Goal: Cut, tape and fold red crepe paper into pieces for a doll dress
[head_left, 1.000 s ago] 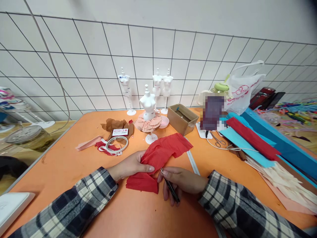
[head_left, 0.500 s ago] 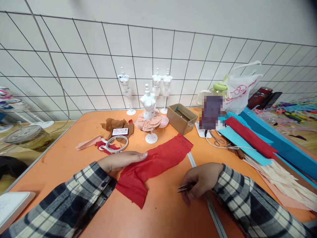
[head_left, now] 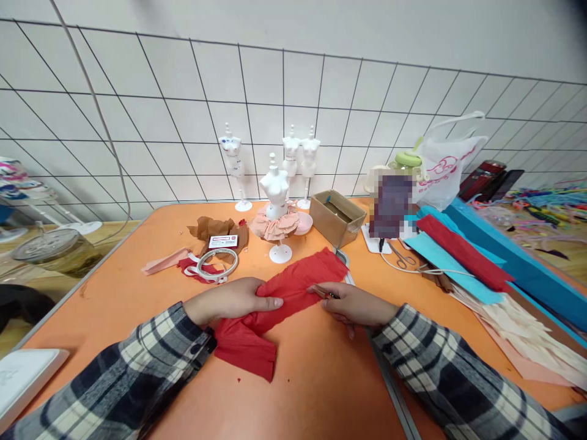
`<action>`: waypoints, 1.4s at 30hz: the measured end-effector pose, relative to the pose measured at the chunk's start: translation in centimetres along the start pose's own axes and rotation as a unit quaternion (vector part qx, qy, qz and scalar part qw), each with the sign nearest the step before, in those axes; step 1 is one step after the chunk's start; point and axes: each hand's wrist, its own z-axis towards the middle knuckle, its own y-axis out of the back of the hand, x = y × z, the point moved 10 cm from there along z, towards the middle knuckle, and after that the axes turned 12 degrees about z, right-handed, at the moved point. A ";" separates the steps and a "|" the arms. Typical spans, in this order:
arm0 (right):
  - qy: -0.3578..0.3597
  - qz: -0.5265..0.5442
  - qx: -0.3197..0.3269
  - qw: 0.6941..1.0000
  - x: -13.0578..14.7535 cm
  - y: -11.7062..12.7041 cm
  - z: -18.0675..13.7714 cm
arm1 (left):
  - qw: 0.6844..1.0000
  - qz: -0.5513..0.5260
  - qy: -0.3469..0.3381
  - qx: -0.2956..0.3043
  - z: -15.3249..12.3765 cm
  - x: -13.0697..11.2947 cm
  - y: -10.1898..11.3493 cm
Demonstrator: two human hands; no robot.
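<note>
While the left hand (head_left: 233, 300) pinches a red sheet (head_left: 298, 286) on the orange desk (head_left: 330, 391), right hand (head_left: 351, 304) with fingers around a small metal tool (head_left: 324, 293), dress form (head_left: 276, 185) just beyond, cardboard box (head_left: 334, 227) and white ring (head_left: 200, 269) flanking.

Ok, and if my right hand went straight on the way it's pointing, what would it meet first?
Probably the red sheet: the small tool in your right hand points over it, with your left hand farther along. Whether the tip touches the sheet, I can't tell.

on the table (head_left: 321, 403), a mannequin (head_left: 275, 185) stands behind a strip (head_left: 294, 282), left of a box (head_left: 331, 225)
</note>
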 end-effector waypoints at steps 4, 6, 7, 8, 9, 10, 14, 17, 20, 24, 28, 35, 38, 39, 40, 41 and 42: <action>0.000 -0.001 -0.023 1.000 0.3 0.5 -0.2 | 0.995 -0.043 0.001 0.085 0.0 0.5 -1.7; 0.003 -0.020 -0.028 0.999 0.4 0.6 -0.2 | 0.987 -0.109 -0.014 0.121 -0.1 0.2 -2.6; 0.009 -0.032 -0.031 0.999 0.5 0.6 -0.2 | 0.978 -0.157 -0.021 0.134 -0.1 0.1 -3.0; 0.020 -0.040 -0.034 0.998 0.7 0.7 -0.1 | 0.967 -0.210 -0.025 0.143 -0.2 -0.1 -3.3; 0.035 -0.037 -0.037 0.998 1.0 0.7 -0.2 | 0.954 -0.257 -0.025 0.151 -0.1 -0.2 -3.6; 0.053 -0.023 -0.037 0.998 1.3 0.6 -0.2 | 0.943 -0.292 -0.021 0.158 -0.1 -0.2 -3.9; 0.080 0.101 0.060 0.990 1.8 -1.7 -1.1 | 0.926 -0.345 0.008 0.153 0.5 0.4 -4.4; -0.012 0.148 0.244 0.958 0.5 -6.5 -2.8 | 0.928 -0.349 0.041 0.124 0.9 1.3 -4.2; -0.082 0.171 0.320 0.928 -0.9 -9.1 -3.7 | 0.933 -0.346 0.042 0.093 1.0 1.3 -3.5; -0.084 0.188 0.267 0.942 -2.0 -9.0 -2.1 | 0.942 -0.322 -0.018 0.096 0.8 -0.5 -3.3; -0.066 0.198 0.233 0.950 -2.5 -8.6 -0.7 | 0.939 -0.343 -0.010 0.030 1.0 -0.5 -3.1; -0.021 0.161 0.179 0.970 -2.3 -7.2 0.1 | 0.914 -0.398 -0.064 0.041 1.3 -1.4 -3.5; -0.023 0.147 0.178 0.973 -2.2 -7.2 -0.1 | 0.920 -0.381 -0.083 0.031 1.3 -1.4 -3.3; -0.025 0.145 0.177 0.973 -2.1 -7.2 -0.1 | 0.923 -0.374 -0.089 0.027 1.3 -1.5 -3.3; -0.026 0.142 0.176 0.974 -2.1 -7.2 -0.1 | 0.924 -0.370 -0.093 0.021 1.4 -1.6 -3.2; -0.026 0.141 0.173 0.974 -2.1 -7.2 -0.1 | 0.924 -0.370 -0.094 0.014 1.4 -1.7 -3.2; -0.026 0.138 0.170 0.975 -2.1 -7.1 0.0 | 0.924 -0.372 -0.090 0.005 1.4 -1.6 -3.1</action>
